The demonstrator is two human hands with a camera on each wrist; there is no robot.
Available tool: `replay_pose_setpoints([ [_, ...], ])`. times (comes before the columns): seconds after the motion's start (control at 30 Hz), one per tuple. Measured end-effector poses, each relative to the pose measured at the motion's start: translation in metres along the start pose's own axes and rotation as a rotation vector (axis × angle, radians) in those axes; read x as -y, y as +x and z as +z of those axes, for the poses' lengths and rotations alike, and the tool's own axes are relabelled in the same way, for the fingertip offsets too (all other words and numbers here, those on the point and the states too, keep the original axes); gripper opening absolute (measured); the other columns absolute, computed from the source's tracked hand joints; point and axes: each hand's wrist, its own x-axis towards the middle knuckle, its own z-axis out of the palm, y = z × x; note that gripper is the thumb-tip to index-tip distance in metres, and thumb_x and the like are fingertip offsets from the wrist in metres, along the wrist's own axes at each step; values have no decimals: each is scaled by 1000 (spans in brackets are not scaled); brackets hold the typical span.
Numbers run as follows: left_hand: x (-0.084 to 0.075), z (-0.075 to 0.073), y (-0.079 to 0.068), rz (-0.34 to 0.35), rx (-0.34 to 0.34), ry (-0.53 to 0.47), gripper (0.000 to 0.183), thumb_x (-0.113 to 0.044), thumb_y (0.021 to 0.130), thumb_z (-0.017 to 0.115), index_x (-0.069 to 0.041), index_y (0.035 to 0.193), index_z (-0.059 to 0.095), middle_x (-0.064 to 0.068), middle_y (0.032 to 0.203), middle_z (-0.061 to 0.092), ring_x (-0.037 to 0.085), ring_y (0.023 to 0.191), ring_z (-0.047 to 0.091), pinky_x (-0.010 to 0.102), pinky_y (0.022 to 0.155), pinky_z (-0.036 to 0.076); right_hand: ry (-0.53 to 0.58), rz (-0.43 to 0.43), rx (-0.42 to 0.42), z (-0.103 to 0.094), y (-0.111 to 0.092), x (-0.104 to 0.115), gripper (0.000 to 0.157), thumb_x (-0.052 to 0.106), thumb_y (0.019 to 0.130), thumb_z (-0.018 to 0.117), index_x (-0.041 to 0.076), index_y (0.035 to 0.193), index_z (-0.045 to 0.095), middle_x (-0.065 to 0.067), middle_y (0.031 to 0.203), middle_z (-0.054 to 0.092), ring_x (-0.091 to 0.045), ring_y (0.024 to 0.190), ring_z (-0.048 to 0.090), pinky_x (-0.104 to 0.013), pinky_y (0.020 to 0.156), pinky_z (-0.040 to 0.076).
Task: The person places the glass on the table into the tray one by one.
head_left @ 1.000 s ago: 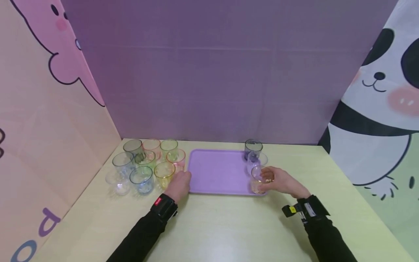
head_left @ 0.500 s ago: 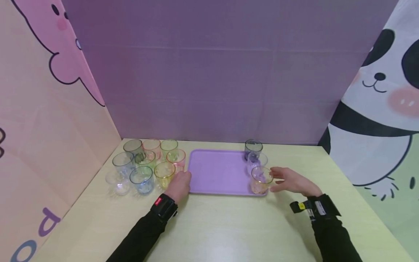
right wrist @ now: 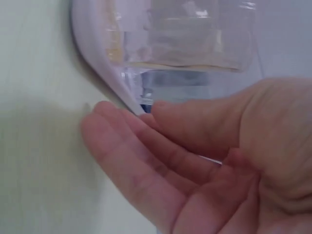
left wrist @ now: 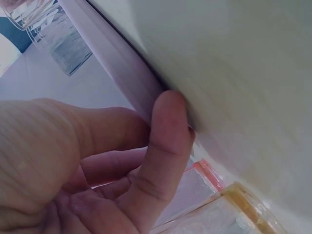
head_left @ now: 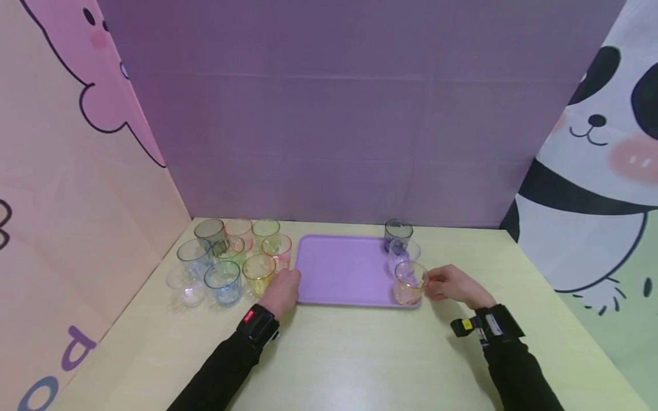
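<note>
A lilac tray [head_left: 341,271] lies flat on the table between my hands. My left hand [head_left: 281,292] pinches its left rim; in the left wrist view the thumb [left wrist: 114,129] is on the inner side and a finger [left wrist: 168,131] on the outer. My right hand [head_left: 454,285] is at the right rim, its thumb and fingers coming together round the edge, partly hidden by the hand itself. Along the tray's right side stand a yellow-tinted glass [head_left: 408,291], a clear glass [head_left: 398,261] and a dark grey glass [head_left: 398,230].
Left of the tray stands a cluster of several tinted glasses, among them a yellow glass [head_left: 259,277], a blue glass [head_left: 224,285] and a pink glass [head_left: 277,248], close to my left hand. A purple backdrop [head_left: 308,142] rises behind the table [head_left: 349,365].
My right hand has let go of the yellow-tinted glass, drawn back to the right, then come in at the tray's right rim with its fingers closer together. The left hand stays put.
</note>
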Motion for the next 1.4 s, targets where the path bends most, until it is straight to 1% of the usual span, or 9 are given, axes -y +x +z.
replay_pose_setpoints([
  [0.13,-1,0,1,-11,12,2,10,9,71,60,0,72,57,11,64,55,27,60,56,36,52,46,24,3,-27,4,4,-4,12,0,87,51,-2,94,60,-12,88,63,-24,81,60,-36,71,54],
  [0.3,-1,0,2,-16,18,-1,10,9,71,60,0,73,57,11,63,55,25,59,55,35,52,45,43,40,-52,7,11,-3,15,-1,87,48,-5,93,61,-15,82,62,-24,73,62,-36,65,55],
  [0.43,0,0,3,-20,20,-4,10,9,71,60,0,73,58,10,63,55,24,59,55,35,52,45,3,70,-85,10,17,1,17,7,88,53,-3,97,64,-11,84,64,-23,70,63,-35,63,55],
  [0.57,1,1,3,-17,20,-2,10,10,71,60,0,72,57,10,62,54,24,59,55,35,51,45,-35,95,-100,13,22,4,17,13,88,57,-2,92,65,-10,81,64,-23,65,64,-34,61,54],
  [0.7,1,1,2,7,-3,-2,11,10,70,60,0,71,57,10,61,53,25,58,55,35,50,45,-14,136,-125,16,24,3,12,10,86,59,-1,86,64,-10,78,63,-22,63,63,-34,60,54],
  [0.87,1,1,-1,21,-5,-16,12,10,69,60,-1,71,56,8,60,53,23,57,54,34,50,44,-14,148,-127,19,25,3,11,7,86,59,-3,85,63,-12,80,62,-22,64,63,-34,59,54],
  [1.1,1,-2,0,-2,10,-78,13,11,70,59,-1,72,57,6,62,54,19,57,52,31,51,44,-4,161,-158,19,28,2,9,5,84,60,-3,83,63,-13,80,62,-23,60,63,-34,57,54],
  [1.23,0,-5,1,-22,37,-100,12,10,72,59,-2,71,58,4,61,53,16,56,51,29,51,43,-8,180,-171,20,29,1,9,4,82,61,-4,86,64,-14,83,62,-24,59,63,-35,57,54],
  [1.4,-2,-12,0,-35,56,-104,11,7,75,57,-2,71,58,4,61,53,16,55,50,30,50,43,-24,191,-192,21,31,0,15,4,81,63,-4,93,63,-15,87,63,-23,58,63,-34,57,54],
])
